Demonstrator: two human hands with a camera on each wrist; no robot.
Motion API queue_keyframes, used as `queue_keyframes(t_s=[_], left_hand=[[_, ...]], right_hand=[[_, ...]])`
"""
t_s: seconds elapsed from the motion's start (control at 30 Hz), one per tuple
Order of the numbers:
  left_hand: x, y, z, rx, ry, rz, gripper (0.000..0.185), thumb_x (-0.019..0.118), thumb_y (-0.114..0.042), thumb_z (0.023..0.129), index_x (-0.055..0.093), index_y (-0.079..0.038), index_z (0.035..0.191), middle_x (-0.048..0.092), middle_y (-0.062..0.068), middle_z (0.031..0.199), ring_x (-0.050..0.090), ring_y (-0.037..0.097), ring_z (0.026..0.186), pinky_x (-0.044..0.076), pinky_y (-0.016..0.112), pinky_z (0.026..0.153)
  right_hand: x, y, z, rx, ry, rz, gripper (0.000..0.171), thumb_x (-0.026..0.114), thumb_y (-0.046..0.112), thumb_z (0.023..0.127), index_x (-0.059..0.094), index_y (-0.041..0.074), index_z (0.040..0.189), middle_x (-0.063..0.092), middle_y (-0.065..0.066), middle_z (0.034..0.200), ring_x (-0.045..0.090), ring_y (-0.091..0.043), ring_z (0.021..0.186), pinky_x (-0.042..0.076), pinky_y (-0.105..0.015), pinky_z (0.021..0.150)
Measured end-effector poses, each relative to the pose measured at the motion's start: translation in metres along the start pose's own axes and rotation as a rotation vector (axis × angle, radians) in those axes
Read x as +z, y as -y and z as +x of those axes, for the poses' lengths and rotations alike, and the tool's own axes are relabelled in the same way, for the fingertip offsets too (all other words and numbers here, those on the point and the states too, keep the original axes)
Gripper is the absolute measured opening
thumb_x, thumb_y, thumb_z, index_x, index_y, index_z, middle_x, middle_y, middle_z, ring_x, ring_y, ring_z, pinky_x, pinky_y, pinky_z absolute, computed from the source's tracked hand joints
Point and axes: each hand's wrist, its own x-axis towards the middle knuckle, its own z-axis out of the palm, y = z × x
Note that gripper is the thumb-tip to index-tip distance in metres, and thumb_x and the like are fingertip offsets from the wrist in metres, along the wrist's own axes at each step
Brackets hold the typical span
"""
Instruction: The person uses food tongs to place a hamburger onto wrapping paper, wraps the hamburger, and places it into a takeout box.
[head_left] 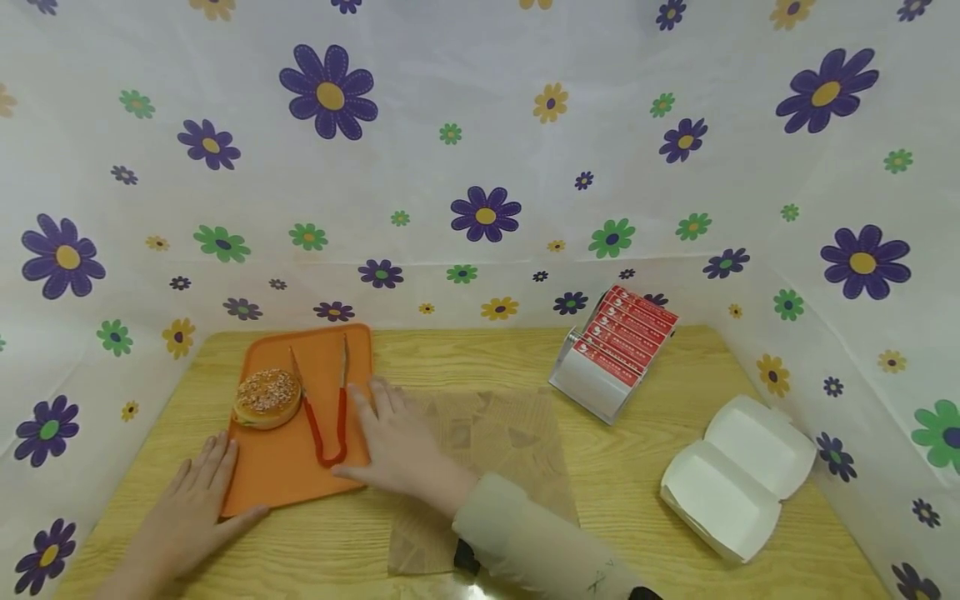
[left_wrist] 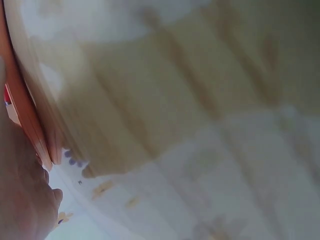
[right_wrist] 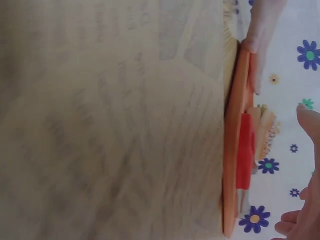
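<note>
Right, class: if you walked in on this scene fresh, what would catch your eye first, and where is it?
The orange tray at the table's left stands out, carrying a sesame bun with red-handled tongs beside it. The left hand rests flat at its near left corner, the right hand at its right edge. An open white clamshell box sits far right.

Left hand [head_left: 197, 494] and right hand [head_left: 401, 450] lie flat, fingers [head_left: 375, 400] straight.
</note>
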Motion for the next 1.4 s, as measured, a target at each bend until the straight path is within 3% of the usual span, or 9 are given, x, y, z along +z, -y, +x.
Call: queue_keyframes(t_s=[0.2, 0.47, 0.63, 0.97, 1.23, 1.4], left_hand=[[-0.001, 0.002, 0.001, 0.012, -0.001, 0.004, 0.111, 0.060, -0.065, 0.100, 0.012, 0.010, 0.166, 0.009, 0.036, 0.173, -0.005, 0.045, 0.165, -0.034, 0.019, 0.117], [-0.002, 0.003, -0.001, 0.036, -0.022, 0.011, 0.109, 0.061, -0.064, 0.100, 0.014, 0.009, 0.166, 0.011, 0.033, 0.174, -0.007, 0.039, 0.166, -0.032, 0.017, 0.119], [-0.002, 0.004, -0.002, 0.042, -0.028, 0.018, 0.108, 0.062, -0.062, 0.100, 0.015, 0.008, 0.166, 0.012, 0.033, 0.174, -0.006, 0.039, 0.167, -0.031, 0.018, 0.120], [0.000, 0.010, 0.000, 0.098, -0.091, 0.085, 0.108, 0.065, -0.060, 0.099, 0.015, 0.006, 0.167, 0.015, 0.031, 0.174, -0.025, 0.008, 0.161, -0.028, 0.015, 0.121], [-0.003, 0.009, 0.000, 0.103, -0.098, 0.079, 0.108, 0.066, -0.060, 0.098, 0.014, 0.005, 0.168, 0.015, 0.032, 0.174, -0.022, 0.012, 0.163, -0.028, 0.015, 0.121], [-0.003, 0.008, 0.001, 0.073, -0.052, 0.046, 0.109, 0.064, -0.061, 0.099, 0.013, 0.005, 0.168, 0.013, 0.032, 0.174, -0.018, 0.022, 0.165, -0.029, 0.015, 0.120]], right_hand=[[0.010, 0.013, 0.016, 0.026, -0.021, 0.028, 0.115, 0.051, 0.086, 0.091, 0.017, 0.010, 0.171, 0.038, -0.014, 0.169, 0.040, -0.025, 0.157, 0.038, -0.033, 0.129], [0.020, 0.031, 0.031, 0.181, 0.038, 0.245, 0.112, 0.060, 0.081, 0.091, 0.023, 0.011, 0.170, 0.040, -0.008, 0.168, 0.042, -0.020, 0.154, 0.044, -0.028, 0.124], [0.030, 0.037, 0.037, 0.254, 0.054, 0.328, 0.110, 0.060, 0.080, 0.091, 0.029, 0.007, 0.167, 0.042, -0.007, 0.167, 0.040, -0.021, 0.155, 0.040, -0.029, 0.127], [0.040, 0.041, 0.042, 0.289, 0.018, 0.334, 0.114, 0.076, 0.077, 0.081, 0.034, 0.011, 0.164, 0.049, -0.001, 0.158, 0.045, -0.017, 0.145, 0.038, -0.028, 0.127], [0.043, 0.040, 0.044, 0.298, -0.012, 0.299, 0.110, 0.082, 0.073, 0.077, 0.041, 0.013, 0.160, 0.054, 0.001, 0.149, 0.049, -0.015, 0.137, 0.042, -0.028, 0.121], [0.042, 0.036, 0.047, 0.308, -0.038, 0.357, 0.092, 0.087, 0.054, 0.082, 0.051, 0.009, 0.154, 0.062, -0.002, 0.143, 0.056, -0.017, 0.132, 0.048, -0.026, 0.114]])
